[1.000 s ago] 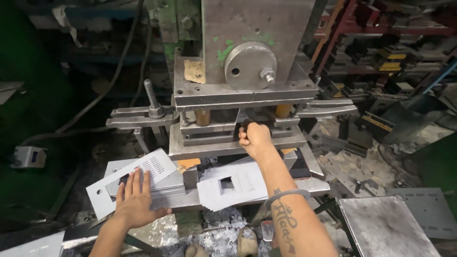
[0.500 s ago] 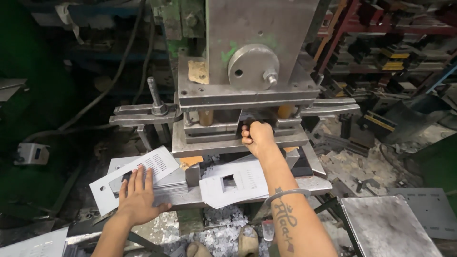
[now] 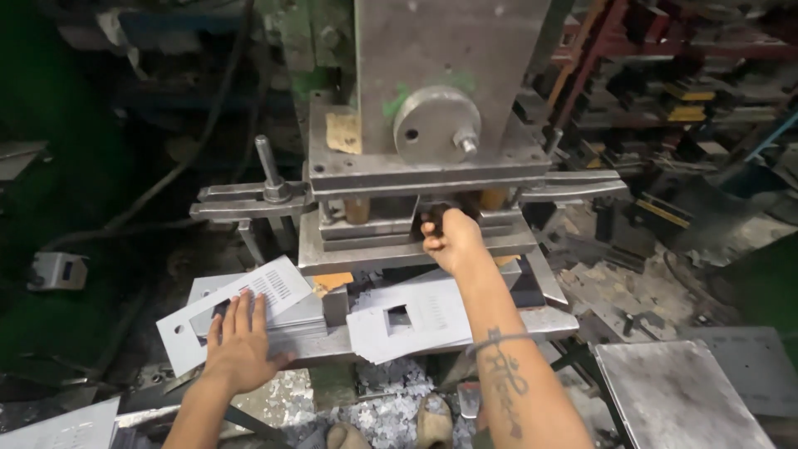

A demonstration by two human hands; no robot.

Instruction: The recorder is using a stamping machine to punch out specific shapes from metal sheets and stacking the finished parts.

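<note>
We rest our left hand [image 3: 239, 347] flat, fingers spread, on the top grey sheet [image 3: 237, 312] of the stack [image 3: 249, 303] lying on the desk [image 3: 549, 318] of the press [image 3: 432, 141], to the left of the die. Our right hand [image 3: 453, 241] reaches forward into the gap between the upper and lower plates, fingers curled and pressed together around something small and dark; what exactly they pinch, we cannot tell.

To do this step well, we judge that the right hand should seat the piece squarely against the back of the die and come fully clear of the gap before anything else moves, while the left hand keeps the top sheet pinned so it does not slide off the stack.

Just below the right forearm lies another pile of punched sheets [image 3: 411, 320], each with a square window cut near the middle and a patch of fine slots beside it.

As for labels: a small tan rectangular tag [image 3: 343, 133] sits on the press face, upper left of the round steel disc [image 3: 432, 123]; an orange scrap [image 3: 331, 283] lies between the two piles. Green paint smears mark the column. A small grey box [image 3: 56, 270] lies far left.
</note>
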